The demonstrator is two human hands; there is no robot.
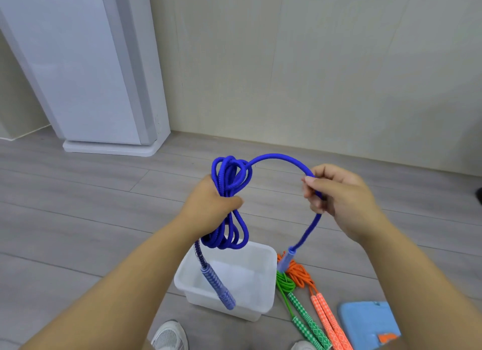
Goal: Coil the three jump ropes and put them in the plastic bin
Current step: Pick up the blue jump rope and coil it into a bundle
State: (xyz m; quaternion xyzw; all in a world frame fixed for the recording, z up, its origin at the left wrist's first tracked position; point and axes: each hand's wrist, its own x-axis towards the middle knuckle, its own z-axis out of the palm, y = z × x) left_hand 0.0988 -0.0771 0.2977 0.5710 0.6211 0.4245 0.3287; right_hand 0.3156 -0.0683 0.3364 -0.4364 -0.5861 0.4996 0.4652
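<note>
Left grip (211, 203) clamped round coiled blue rope (281, 157) above bin (250, 276); right grip (336, 193) pinches its free length. I note green rope (285, 284), orange rope (300, 274) on floor (78, 206), right of bin.

Bright, even indoor light with faint shadows. Glare streaks the white cabinet (86, 63) at upper left. Wide-angle distortion bends the frame edges. The blue handle (285, 259) at lower centre-right is blurred.

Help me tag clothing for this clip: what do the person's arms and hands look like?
Both forearms are bare, with no sleeves visible. The left hand and right hand wear no gloves; no watch or bracelet shows at either wrist.
</note>
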